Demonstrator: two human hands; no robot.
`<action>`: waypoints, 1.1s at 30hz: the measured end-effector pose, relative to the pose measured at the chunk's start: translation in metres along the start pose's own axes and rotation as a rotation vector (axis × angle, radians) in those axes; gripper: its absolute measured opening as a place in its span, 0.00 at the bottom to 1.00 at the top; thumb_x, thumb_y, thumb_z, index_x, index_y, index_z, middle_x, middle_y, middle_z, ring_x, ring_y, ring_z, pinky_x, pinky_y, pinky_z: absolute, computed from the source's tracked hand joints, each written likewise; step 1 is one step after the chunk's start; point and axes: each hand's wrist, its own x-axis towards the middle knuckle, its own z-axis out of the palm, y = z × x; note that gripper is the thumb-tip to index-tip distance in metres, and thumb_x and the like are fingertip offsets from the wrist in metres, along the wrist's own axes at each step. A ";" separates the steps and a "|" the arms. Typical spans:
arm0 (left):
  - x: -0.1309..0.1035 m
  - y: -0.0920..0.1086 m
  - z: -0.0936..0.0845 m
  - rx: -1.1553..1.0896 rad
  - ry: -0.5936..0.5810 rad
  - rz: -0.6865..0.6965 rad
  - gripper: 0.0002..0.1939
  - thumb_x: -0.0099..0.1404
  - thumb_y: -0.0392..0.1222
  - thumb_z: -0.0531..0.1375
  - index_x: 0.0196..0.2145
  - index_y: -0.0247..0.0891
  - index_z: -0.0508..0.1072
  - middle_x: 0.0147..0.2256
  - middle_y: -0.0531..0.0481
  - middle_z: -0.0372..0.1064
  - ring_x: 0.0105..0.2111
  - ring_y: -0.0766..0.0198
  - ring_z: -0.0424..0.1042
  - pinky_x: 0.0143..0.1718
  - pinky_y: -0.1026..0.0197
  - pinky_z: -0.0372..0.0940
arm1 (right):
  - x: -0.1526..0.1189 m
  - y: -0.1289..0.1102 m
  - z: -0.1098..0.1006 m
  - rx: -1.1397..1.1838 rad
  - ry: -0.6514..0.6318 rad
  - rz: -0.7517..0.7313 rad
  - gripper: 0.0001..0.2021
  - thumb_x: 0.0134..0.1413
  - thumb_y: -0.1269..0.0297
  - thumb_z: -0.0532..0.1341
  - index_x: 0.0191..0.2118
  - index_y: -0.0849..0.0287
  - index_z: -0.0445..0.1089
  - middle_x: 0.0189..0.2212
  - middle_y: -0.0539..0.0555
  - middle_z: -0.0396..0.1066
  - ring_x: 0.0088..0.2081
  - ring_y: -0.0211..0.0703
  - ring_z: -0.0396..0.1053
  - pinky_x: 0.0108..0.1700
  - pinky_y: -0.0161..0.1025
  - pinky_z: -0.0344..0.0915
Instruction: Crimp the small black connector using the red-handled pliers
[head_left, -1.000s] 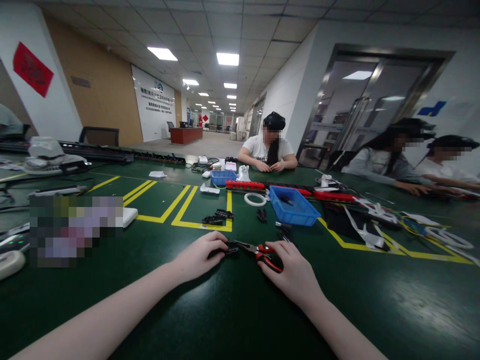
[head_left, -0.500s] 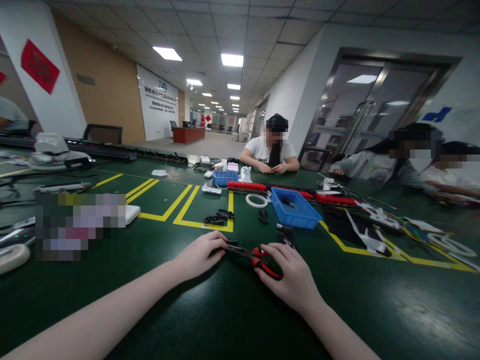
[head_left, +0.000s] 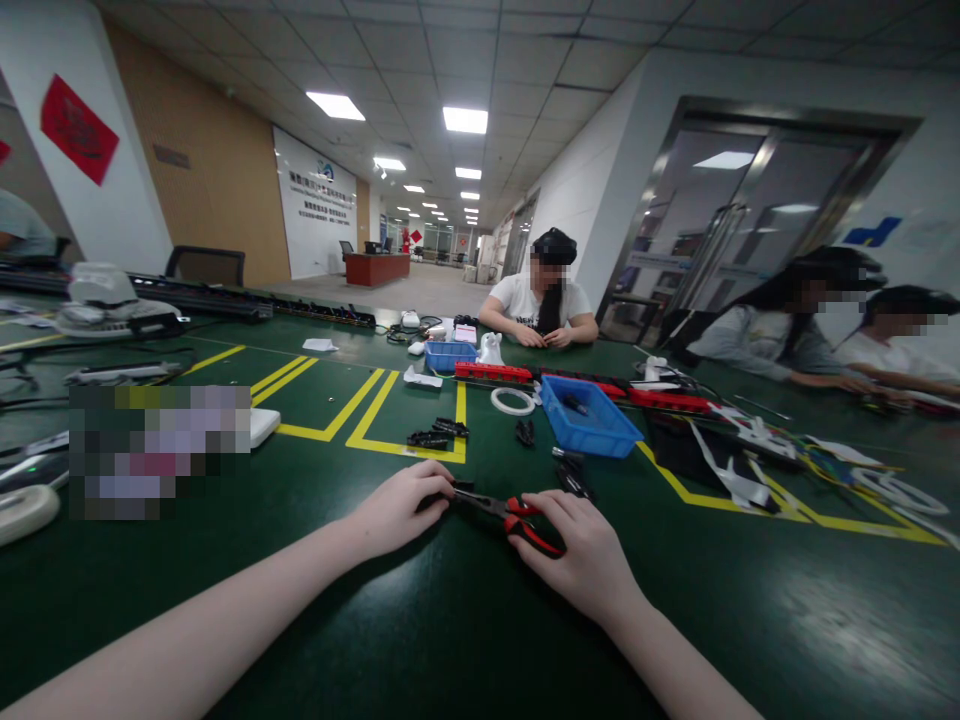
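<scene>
My right hand (head_left: 581, 550) is closed round the red and black handles of the pliers (head_left: 491, 506), whose jaws point left. At the jaw tips, the fingers of my left hand (head_left: 405, 510) are pinched together; what they hold is too small and hidden to name. A small black piece (head_left: 464, 486) lies just behind the jaws. Beyond my hands, black parts (head_left: 439, 435) rest on the yellow tape outline, and another black part (head_left: 525, 432) lies to their right. More dark pieces (head_left: 571, 472) are just behind my right hand.
A blue tray (head_left: 592, 432) stands beyond my right hand, with a white ring (head_left: 513, 401) beside it. Red strips (head_left: 493, 372) cross the green table (head_left: 360, 640). Cables and a white strap (head_left: 731, 475) lie right. One person (head_left: 538, 305) sits opposite, others at right.
A person at the right has drawn an arm back from the table's far side. My hands and the pliers look almost unmoved.
</scene>
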 end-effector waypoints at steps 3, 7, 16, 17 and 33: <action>0.000 0.001 -0.001 -0.028 -0.007 -0.005 0.08 0.67 0.33 0.59 0.42 0.39 0.75 0.51 0.46 0.69 0.50 0.58 0.72 0.55 0.53 0.68 | 0.000 0.000 -0.001 -0.009 -0.003 -0.013 0.18 0.57 0.53 0.62 0.50 0.55 0.72 0.45 0.58 0.76 0.46 0.53 0.73 0.48 0.49 0.69; 0.001 -0.001 -0.003 -0.091 -0.023 -0.003 0.07 0.66 0.33 0.61 0.42 0.38 0.76 0.50 0.45 0.69 0.50 0.57 0.71 0.56 0.52 0.67 | 0.001 0.001 -0.001 -0.023 -0.004 -0.047 0.18 0.56 0.54 0.63 0.49 0.56 0.72 0.44 0.58 0.77 0.45 0.53 0.73 0.50 0.50 0.67; 0.004 -0.004 -0.004 -0.213 -0.041 -0.019 0.06 0.65 0.32 0.62 0.40 0.36 0.76 0.50 0.44 0.69 0.52 0.56 0.71 0.58 0.50 0.64 | 0.002 0.007 -0.003 -0.061 -0.027 -0.146 0.17 0.58 0.55 0.61 0.50 0.57 0.70 0.44 0.58 0.76 0.46 0.52 0.73 0.60 0.59 0.56; 0.004 -0.004 -0.005 -0.220 -0.045 -0.019 0.07 0.65 0.31 0.61 0.40 0.36 0.76 0.51 0.44 0.69 0.52 0.56 0.71 0.58 0.50 0.64 | 0.002 0.008 -0.004 -0.068 -0.037 -0.152 0.17 0.59 0.56 0.61 0.50 0.58 0.70 0.44 0.59 0.76 0.46 0.53 0.72 0.61 0.60 0.55; 0.003 -0.002 -0.005 -0.232 -0.059 -0.032 0.06 0.65 0.33 0.63 0.39 0.38 0.78 0.50 0.45 0.70 0.52 0.56 0.70 0.57 0.51 0.63 | 0.003 0.003 -0.007 -0.088 -0.224 -0.069 0.20 0.55 0.55 0.66 0.51 0.57 0.67 0.45 0.58 0.71 0.44 0.51 0.73 0.42 0.47 0.73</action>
